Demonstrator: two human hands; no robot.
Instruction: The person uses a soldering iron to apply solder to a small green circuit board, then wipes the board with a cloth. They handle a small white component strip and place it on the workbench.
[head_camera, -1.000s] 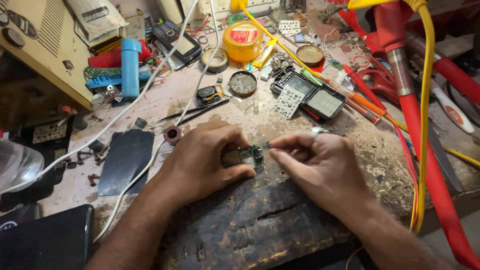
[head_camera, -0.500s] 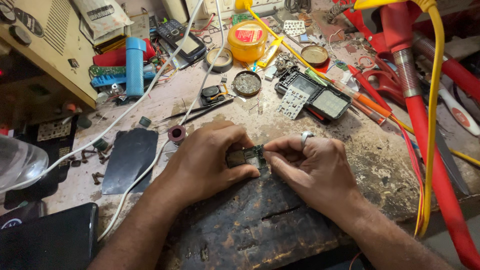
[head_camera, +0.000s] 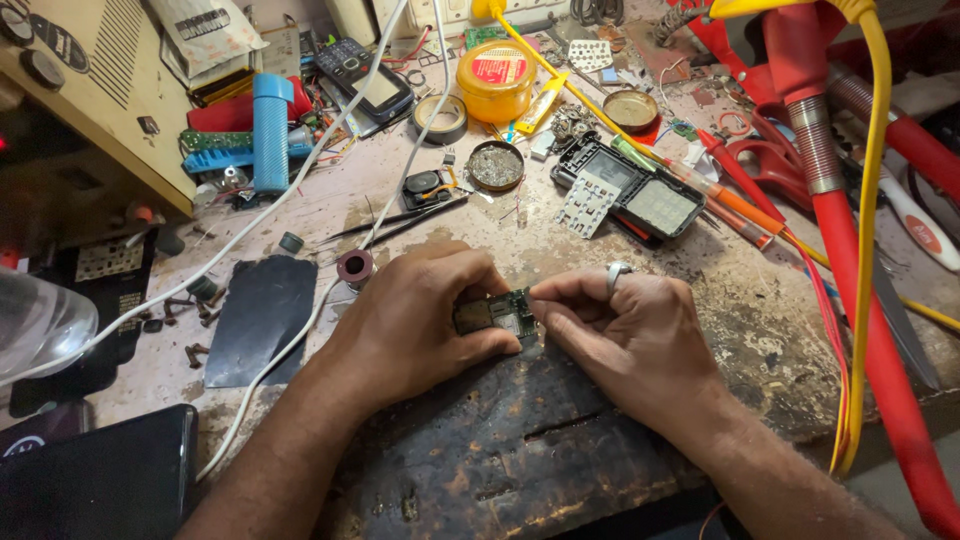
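Both of my hands meet at the middle of a worn workbench (head_camera: 780, 330), pinching a small green circuit board (head_camera: 497, 314). My left hand (head_camera: 420, 320) grips the board's left end with thumb and fingers. My right hand (head_camera: 630, 335), with a silver ring on one finger, holds the board's right end; its fingertips press on the edge. The board rests on a dark, scorched wooden block (head_camera: 500, 450) at the bench's front edge.
An opened phone shell with a keypad sheet (head_camera: 625, 195) lies behind my hands. A yellow jar (head_camera: 495, 80), small round tins (head_camera: 496, 166), a blue cylinder (head_camera: 270, 130), a dark flat panel (head_camera: 262, 320), white cables (head_camera: 300, 170), loose screws, and red and yellow hoses (head_camera: 850, 250) crowd the bench.
My hands stay together on the board; the right fingers have shifted slightly along its edge. The view has drifted a little.
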